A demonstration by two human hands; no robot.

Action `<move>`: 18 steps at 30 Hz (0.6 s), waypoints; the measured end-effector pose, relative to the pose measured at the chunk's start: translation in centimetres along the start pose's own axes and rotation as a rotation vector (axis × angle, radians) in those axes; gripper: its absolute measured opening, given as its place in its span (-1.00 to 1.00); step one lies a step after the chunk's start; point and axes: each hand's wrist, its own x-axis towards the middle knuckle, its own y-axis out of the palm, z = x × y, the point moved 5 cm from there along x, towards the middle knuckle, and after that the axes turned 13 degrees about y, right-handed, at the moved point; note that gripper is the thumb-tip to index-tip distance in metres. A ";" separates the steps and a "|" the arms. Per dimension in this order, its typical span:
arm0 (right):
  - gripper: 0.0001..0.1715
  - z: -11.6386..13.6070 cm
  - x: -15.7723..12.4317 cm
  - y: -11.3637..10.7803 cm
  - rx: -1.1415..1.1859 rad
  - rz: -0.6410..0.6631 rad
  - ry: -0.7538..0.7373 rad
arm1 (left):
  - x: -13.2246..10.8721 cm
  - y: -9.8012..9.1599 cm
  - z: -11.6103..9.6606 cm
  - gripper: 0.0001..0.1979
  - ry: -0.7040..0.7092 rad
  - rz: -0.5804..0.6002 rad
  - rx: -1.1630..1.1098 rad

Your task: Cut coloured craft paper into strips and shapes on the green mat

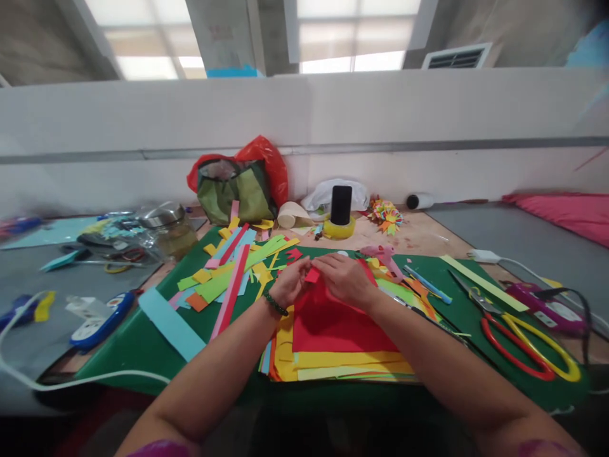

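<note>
Both of my hands meet above a stack of coloured paper with a red sheet point(340, 327) on top. Between them is a small red paper piece point(312, 275). My left hand point(291, 282), with a dark beaded bracelet at its wrist, pinches the piece from the left. My right hand point(346, 278) reaches over it from the right, fingers together and bent toward the left fingertips. Its fingertips are partly hidden. Beyond the hands lies a red cut paper shape point(294, 254). Coloured paper strips point(233, 279) are scattered to the left on the green mat point(128, 346).
Large scissors point(516, 346) with red and yellow handles lie at the right, near a pink glue gun point(383, 257). A phone point(341, 204) stands on yellow tape point(339, 228). A glass jar point(169, 231) and blue power strip point(102, 324) are at the left.
</note>
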 end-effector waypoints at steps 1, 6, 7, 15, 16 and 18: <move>-0.62 0.3 -0.2 0.1 -0.070 0.003 -0.062 | 0.1 -0.2 0.1 -0.43 -0.012 -0.027 -0.065; -0.55 0.0 -0.6 -0.1 -0.049 -0.010 -0.145 | -0.1 -0.3 0.7 -0.72 -0.056 -0.136 -0.402; -0.59 -0.4 -0.5 -0.4 0.024 -0.029 -0.098 | -0.2 -0.1 0.8 -0.79 -0.075 -0.144 -0.488; -0.56 -4.6 0.5 0.6 0.677 -0.007 0.549 | -1.2 1.2 0.9 -0.36 -0.167 -0.064 -0.701; -0.55 -4.8 0.6 0.8 0.689 0.012 0.561 | -1.2 1.2 0.8 -0.32 -0.157 -0.065 -0.694; -0.54 -5.2 0.7 0.8 0.698 0.005 0.568 | -1.1 1.3 0.9 -0.37 -0.169 -0.059 -0.693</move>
